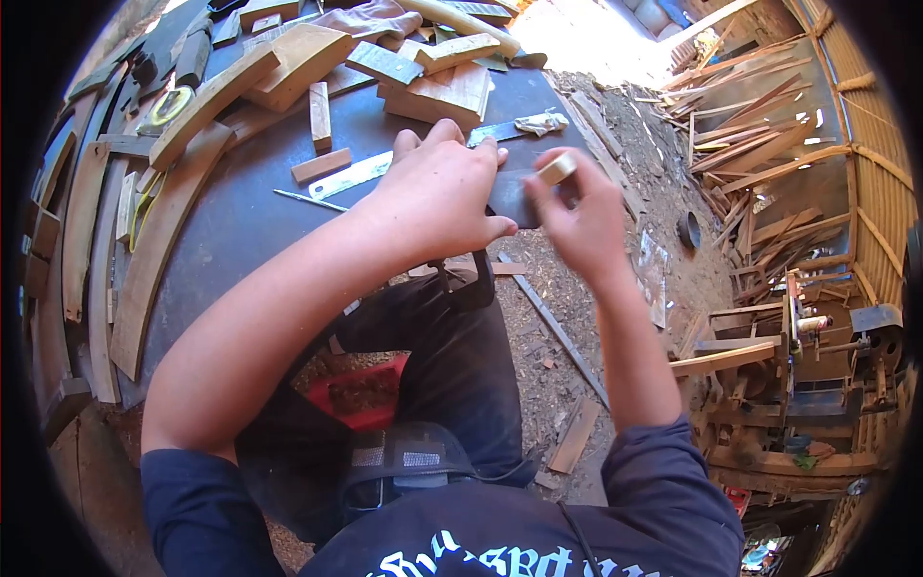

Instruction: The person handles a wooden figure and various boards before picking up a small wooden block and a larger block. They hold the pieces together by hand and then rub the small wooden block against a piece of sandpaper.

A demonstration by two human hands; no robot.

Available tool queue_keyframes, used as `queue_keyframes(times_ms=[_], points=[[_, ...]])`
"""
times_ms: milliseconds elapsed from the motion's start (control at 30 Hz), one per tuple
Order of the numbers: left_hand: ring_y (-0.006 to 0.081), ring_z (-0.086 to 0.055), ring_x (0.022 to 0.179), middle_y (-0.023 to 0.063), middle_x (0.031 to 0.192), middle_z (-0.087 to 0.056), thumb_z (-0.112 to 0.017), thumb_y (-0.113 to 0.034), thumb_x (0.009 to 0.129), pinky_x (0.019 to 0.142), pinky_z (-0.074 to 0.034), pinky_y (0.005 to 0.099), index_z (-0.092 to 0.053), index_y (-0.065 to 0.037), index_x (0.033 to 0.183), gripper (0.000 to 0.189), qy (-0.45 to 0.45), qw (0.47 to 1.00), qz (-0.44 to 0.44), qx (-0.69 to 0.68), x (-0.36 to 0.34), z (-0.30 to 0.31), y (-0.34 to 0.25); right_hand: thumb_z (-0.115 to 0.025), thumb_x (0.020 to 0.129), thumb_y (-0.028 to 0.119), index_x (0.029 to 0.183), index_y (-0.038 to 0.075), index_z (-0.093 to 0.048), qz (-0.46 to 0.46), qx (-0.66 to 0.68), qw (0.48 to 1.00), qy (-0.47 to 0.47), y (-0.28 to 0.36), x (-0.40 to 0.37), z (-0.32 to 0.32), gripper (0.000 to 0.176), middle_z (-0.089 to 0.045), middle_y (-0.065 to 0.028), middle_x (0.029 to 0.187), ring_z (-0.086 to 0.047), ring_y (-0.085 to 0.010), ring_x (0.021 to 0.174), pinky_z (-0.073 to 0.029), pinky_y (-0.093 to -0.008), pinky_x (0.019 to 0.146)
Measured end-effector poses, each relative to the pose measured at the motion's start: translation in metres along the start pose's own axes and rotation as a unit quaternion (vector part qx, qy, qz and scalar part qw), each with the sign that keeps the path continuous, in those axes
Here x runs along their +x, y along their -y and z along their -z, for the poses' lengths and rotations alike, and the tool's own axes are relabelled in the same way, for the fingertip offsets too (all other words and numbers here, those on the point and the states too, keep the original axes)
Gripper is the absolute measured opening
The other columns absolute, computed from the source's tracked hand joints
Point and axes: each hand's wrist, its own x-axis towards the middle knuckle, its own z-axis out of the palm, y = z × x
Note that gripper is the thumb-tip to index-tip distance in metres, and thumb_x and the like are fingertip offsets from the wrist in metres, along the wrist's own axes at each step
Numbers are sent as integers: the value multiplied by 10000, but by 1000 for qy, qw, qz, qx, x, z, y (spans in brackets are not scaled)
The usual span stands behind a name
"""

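My left hand (444, 188) lies over the near right corner of the dark worktable (240, 226), its thumb and fingers spread. Whatever is under its palm is hidden. Slightly blurred, my right hand (585, 216) pinches a small pale wood block (557, 171) between thumb and fingers, just off the table's right edge. Below my left hand, a dark metal clamp (471, 288) hangs at the table edge. Behind that hand runs a long flat metal blade (351, 178) with a wrapped end (541, 123). Close by lies a small reddish wood strip (322, 165).
Wood blocks (437, 96) and curved wood pieces (178, 240) crowd the table's far and left sides. A tape measure (171, 106) sits among them. Scrap wood (760, 173) is heaped at right, near a machine (817, 337). Below my legs is something red (361, 394).
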Motion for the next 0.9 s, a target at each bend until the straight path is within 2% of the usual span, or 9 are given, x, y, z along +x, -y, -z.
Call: queue_keyframes(times_ms=[67, 100, 200, 333, 433, 567, 667, 800, 900], points=[[334, -557, 1238, 204, 1158, -712, -818, -492, 802, 995, -414, 498, -604, 9, 1404, 813, 7, 1000, -2, -9, 2, -1, 0, -798, 856, 105, 967, 39, -691, 51, -2, 998, 31, 20, -10, -1, 167, -688, -76, 783, -602, -150, 592, -493, -314, 575], [334, -557, 1238, 204, 1157, -712, -818, -490, 803, 996, -414, 497, -603, 8, 1408, 813, 6, 1000, -3, -9, 2, -2, -1, -801, 856, 114, 970, 42, -691, -3, 47, 998, 49, 9, -7, 2, 174, -676, -72, 768, -593, -156, 589, -492, -321, 577], [334, -557, 1239, 204, 1153, -712, -817, -484, 804, 998, -413, 497, -600, 5, 1416, 813, 1, 1000, 2, -5, -2, -3, 2, -805, 858, 128, 970, 40, -690, -47, -17, 999, -7, -15, 14, 11, 183, -667, -70, 760, -582, -158, 587, -487, -320, 578], [333, -557, 1238, 206, 1157, -708, -820, -483, 799, 1001, -413, 496, -601, -1, 1418, 814, 3, 1000, 2, -15, 2, 2, 0, -806, 859, 129, 959, 42, -696, 49, 36, 998, 9, 17, -13, -5, 173, -679, -73, 785, -575, -126, 592, -473, -312, 568], [334, -557, 1237, 209, 1171, -703, -824, -487, 794, 1002, -414, 492, -603, -6, 1419, 819, 3, 1000, 2, -8, 2, 1, 1, -824, 838, 129, 973, 49, -696, -45, -17, 999, 16, -9, 8, 14, 202, -673, -64, 816, -560, -108, 615, -460, -303, 573], [337, -559, 1232, 217, 1184, -695, -826, -496, 789, 1003, -413, 487, -604, -4, 1417, 828, 18, 1000, 2, -16, 1, 2, 1, -807, 858, 122, 981, 46, -696, 76, 10, 997, 16, 13, -15, 0, 182, -677, -69, 777, -579, -125, 603, -462, -304, 562], [337, -558, 1236, 218, 1177, -698, -824, -498, 793, 1007, -410, 490, -606, 0, 1414, 825, -7, 1000, -4, -11, -1, -1, 1, -815, 850, 124, 980, 44, -695, -56, -20, 998, 22, -17, 3, 19, 193, -680, -66, 796, -581, -126, 618, -464, -301, 574], [339, -555, 1252, 217, 1176, -699, -822, -496, 797, 1011, -408, 495, -607, 2, 1413, 821, 5, 1000, 2, -13, 1, 1, -1, -786, 881, 116, 957, 40, -690, 47, 20, 999, 18, 8, -17, 5, 143, -698, -65, 770, -588, -130, 588, -474, -309, 565], [342, -555, 1261, 217, 1177, -700, -820, -498, 799, 1019, -406, 498, -606, 1, 1416, 822, 10, 1000, 2, -8, 1, 2, -2, -805, 857, 93, 974, 42, -694, -34, 3, 999, 7, -14, -7, 19, 170, -688, -59, 785, -574, -116, 603, -470, -298, 582]])
